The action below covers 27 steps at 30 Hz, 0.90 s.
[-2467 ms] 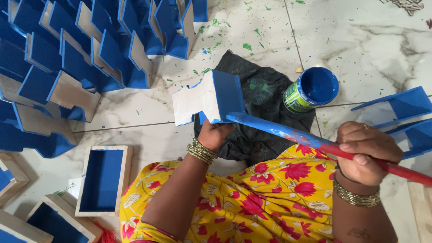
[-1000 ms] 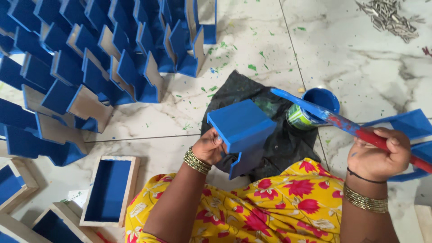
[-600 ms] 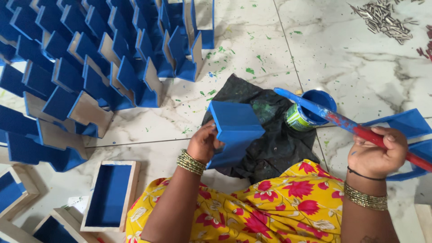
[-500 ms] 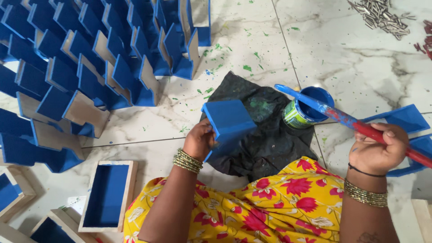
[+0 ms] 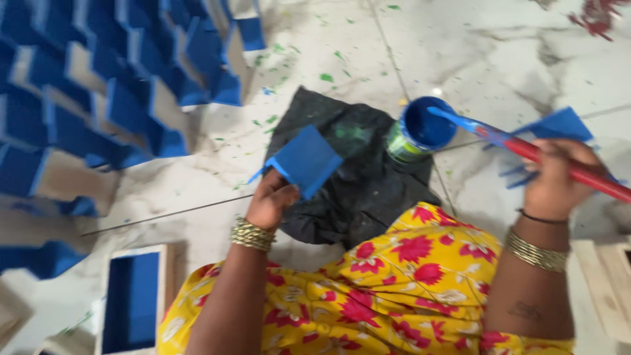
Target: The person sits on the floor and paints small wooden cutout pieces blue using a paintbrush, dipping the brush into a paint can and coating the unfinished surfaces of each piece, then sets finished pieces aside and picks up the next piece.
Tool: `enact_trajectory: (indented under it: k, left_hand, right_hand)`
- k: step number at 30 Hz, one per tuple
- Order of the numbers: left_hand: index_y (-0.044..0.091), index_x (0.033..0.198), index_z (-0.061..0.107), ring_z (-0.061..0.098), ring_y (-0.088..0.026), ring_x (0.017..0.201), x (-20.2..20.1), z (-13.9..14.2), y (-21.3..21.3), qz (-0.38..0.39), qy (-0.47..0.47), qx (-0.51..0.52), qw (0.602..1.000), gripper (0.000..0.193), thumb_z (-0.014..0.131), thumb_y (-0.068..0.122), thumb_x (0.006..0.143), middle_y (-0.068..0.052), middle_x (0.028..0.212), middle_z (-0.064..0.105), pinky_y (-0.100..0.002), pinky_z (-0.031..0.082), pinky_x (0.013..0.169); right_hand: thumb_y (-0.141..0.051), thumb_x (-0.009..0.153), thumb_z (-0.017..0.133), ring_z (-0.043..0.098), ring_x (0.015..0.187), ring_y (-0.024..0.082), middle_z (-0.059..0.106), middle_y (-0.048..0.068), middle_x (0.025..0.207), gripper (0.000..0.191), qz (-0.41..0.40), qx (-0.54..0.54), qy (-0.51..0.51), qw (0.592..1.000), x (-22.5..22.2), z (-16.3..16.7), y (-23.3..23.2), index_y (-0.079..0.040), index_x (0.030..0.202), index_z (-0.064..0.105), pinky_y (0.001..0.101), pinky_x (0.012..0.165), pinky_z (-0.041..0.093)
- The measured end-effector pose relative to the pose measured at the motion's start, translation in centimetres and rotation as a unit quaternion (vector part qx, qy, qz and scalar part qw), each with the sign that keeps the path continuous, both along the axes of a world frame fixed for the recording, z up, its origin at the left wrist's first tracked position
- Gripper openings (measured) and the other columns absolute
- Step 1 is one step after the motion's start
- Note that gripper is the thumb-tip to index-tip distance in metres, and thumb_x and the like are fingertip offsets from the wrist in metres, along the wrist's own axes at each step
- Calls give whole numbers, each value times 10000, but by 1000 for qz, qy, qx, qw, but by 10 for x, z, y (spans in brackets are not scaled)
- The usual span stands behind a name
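Inside, paint can (image 5: 420, 129) holding blue paint (image 5: 428, 125)

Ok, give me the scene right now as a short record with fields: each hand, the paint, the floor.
left hand: grips a blue-painted square wooden box, held above the black cloth
right hand: holds a red-handled paintbrush, its blue tip over the can
paint: open round can of blue paint, beside the cloth
floor: white marble, green flecks; stacked blue boxes at left

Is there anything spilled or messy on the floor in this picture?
Yes. Small green and blue paint flecks dot the white marble floor above the black cloth, and the cloth has a green smear. The paint can stands upright, with no puddle visible.
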<state>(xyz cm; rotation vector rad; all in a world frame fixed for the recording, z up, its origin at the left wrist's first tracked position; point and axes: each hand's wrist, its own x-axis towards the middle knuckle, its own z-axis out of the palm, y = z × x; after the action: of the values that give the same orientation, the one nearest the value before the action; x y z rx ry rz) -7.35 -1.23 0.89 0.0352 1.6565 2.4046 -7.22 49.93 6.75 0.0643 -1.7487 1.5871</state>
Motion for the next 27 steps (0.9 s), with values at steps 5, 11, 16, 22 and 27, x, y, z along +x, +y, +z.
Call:
enact_trajectory:
  k: [5,11,16,22,27]
  left_hand:
    - [-6,1249,630,647,-111,1056,-2,7,13,-78,50,-45,995,346,575,-20,908,-18,1149,703,-270,511,944]
    - [23,1221,605,666,-123,988,5,13,40,-126,65,-175,974,354,611,-55,876,-30,1076,711,-298,541,862]
    - [34,1094,626,685,-159,813,5,6,58,-139,82,-272,949,236,634,-25,866,-60,894,700,-331,560,735]
    - [17,1062,608,692,-342,772,5,4,61,-145,203,-417,874,248,684,41,827,-179,820,679,-389,537,675]
    - [46,1262,631,700,-398,893,3,13,62,-155,248,-424,857,469,651,17,795,-223,956,708,-430,558,757]
  right_hand:
    - [-90,1061,704,646,786,104,698,57,892,114,0,162,-64,985,-23,-5,-36,19,1025,701,262,740,534]
    - [-120,993,710,673,755,124,711,74,844,118,-22,275,-132,952,-46,-3,-67,-9,1024,736,277,714,533]
    - [-119,987,713,684,733,157,718,96,830,110,-22,286,-144,947,-59,-18,-61,-12,996,738,297,703,535]
    - [-115,1002,676,661,724,144,713,98,874,112,6,7,-140,990,-59,-19,-15,-10,986,714,295,673,528]
    - [-196,939,613,633,605,177,697,137,786,193,-10,-196,-164,967,-54,-9,10,-15,934,679,289,540,473]
